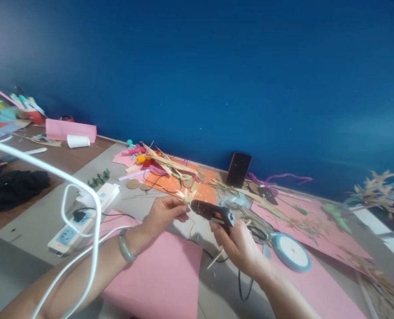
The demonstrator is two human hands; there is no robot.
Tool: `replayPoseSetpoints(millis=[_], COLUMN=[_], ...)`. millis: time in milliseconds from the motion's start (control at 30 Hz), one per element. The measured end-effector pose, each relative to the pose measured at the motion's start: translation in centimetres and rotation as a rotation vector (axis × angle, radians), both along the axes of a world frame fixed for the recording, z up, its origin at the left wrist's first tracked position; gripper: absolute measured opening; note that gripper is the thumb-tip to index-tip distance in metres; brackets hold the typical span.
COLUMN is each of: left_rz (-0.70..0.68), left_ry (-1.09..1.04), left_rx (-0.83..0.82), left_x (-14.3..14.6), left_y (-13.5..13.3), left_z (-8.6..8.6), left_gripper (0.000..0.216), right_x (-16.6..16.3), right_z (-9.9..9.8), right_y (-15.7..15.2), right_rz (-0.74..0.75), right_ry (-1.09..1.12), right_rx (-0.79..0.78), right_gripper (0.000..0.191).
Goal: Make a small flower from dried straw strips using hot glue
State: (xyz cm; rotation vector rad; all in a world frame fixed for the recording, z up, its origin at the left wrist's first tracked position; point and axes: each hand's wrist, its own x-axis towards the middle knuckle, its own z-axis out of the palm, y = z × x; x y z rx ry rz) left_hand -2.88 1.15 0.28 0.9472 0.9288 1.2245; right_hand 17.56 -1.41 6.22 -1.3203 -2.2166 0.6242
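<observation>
My right hand (235, 243) is wrapped round the handle of a black glue gun (210, 210). The nozzle points left, close to a pale yellow flower (186, 196) made of dry, petal-like pieces. Thumb and fingers of my left hand (167, 212) pinch the flower at its base, just in front of the nozzle. Whether the nozzle touches the flower, I cannot tell. A thin pale stick (215, 259) shows beneath the glue gun, beside a dark cord. Under my left forearm lies a pink paper sheet (170, 274).
A white power strip (109, 195) with a black plug stands left, and a thick white cable (95, 221) arches across the near left. Dried stalks (164, 159) lie on orange paper (205, 190). A phone (238, 170) leans against the blue wall. At right is a ribbon roll (291, 251).
</observation>
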Motion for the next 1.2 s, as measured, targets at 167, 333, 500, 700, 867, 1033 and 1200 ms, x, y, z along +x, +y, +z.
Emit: replayPoseSetpoints(millis=[167, 333, 500, 700, 867, 1033, 1200], left_rz=[0.003, -0.002, -0.001, 0.000, -0.010, -0.007, -0.016], left_ry=[0.001, -0.012, -0.016, -0.011, -0.015, -0.022, -0.038], left_rx=[-0.002, -0.008, -0.009, -0.006, 0.003, 0.004, 0.007], left_x=[0.01, 0.03, 0.03, 0.01, -0.03, 0.00, -0.02], left_y=[0.01, -0.10, -0.12, 0.08, 0.18, 0.04, -0.03], left_z=[0.10, 0.16, 0.11, -0.06, -0.43, -0.08, -0.09], left_gripper=[0.029, 0.027, 0.026, 0.028, 0.028, 0.027, 0.026], right_x=[0.03, 0.12, 0.00, -0.04, -0.14, -0.25, -0.34], right_z=[0.07, -0.17, 0.06, 0.17, 0.22, 0.18, 0.11], right_y=[0.08, 0.02, 0.13, 0.16, 0.28, 0.13, 0.00], right_rz=[0.025, -0.001, -0.001, -0.017, 0.024, -0.008, -0.017], right_ry=[-0.006, -0.016, -0.014, -0.015, -0.010, 0.007, 0.015], right_rx=[0.000, -0.012, -0.041, -0.030, -0.018, -0.034, -0.041], right_gripper=[0.034, 0.038, 0.033, 0.032, 0.027, 0.026, 0.027])
